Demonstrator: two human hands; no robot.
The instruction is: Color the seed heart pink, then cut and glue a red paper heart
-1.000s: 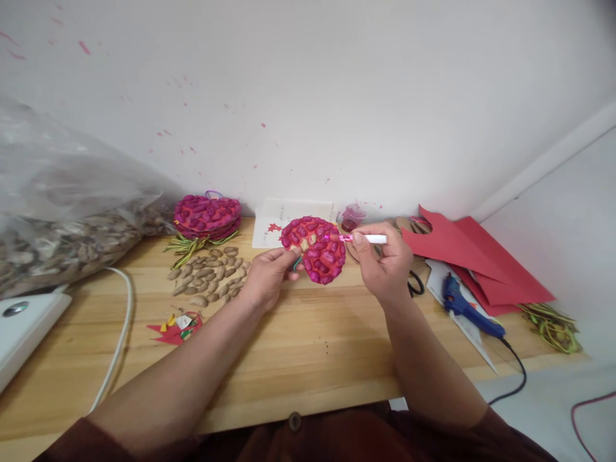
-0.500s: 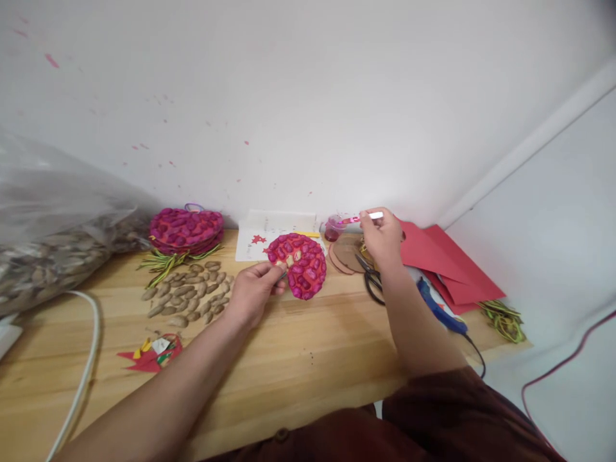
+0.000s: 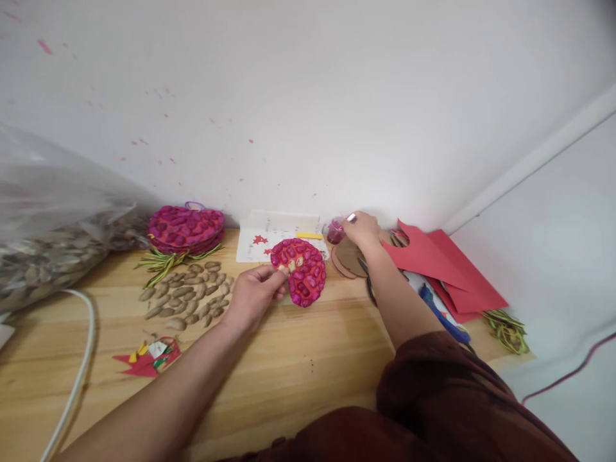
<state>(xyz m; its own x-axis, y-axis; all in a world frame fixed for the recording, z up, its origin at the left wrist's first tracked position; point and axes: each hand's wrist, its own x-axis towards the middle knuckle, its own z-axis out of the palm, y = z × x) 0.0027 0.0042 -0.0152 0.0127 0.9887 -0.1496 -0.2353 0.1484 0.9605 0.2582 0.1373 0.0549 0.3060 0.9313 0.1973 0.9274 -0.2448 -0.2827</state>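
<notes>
Above the pale wooden bench (image 3: 289,385), we held a round, bumpy disc (image 3: 308,277) of magenta and red, our left hand (image 3: 257,290) pinching its left edge between thumb and fingers. Our right hand (image 3: 364,228), beside a small clear plastic cup (image 3: 335,231), dark red inside, gripped a slim white-handled brush (image 3: 351,217).

The left hand (image 3: 257,292) pinches the left edge of a red disc (image 3: 308,276) set with magenta lumps, a few pale, above the wooden table (image 3: 337,366). The right hand (image 3: 364,229) holds a white-ended tool (image 3: 351,217) at a small cup (image 3: 335,232). Loose peanuts (image 3: 185,295) lie before a stack of similar discs (image 3: 185,228); red paper (image 3: 457,276) lies to the right.
</notes>
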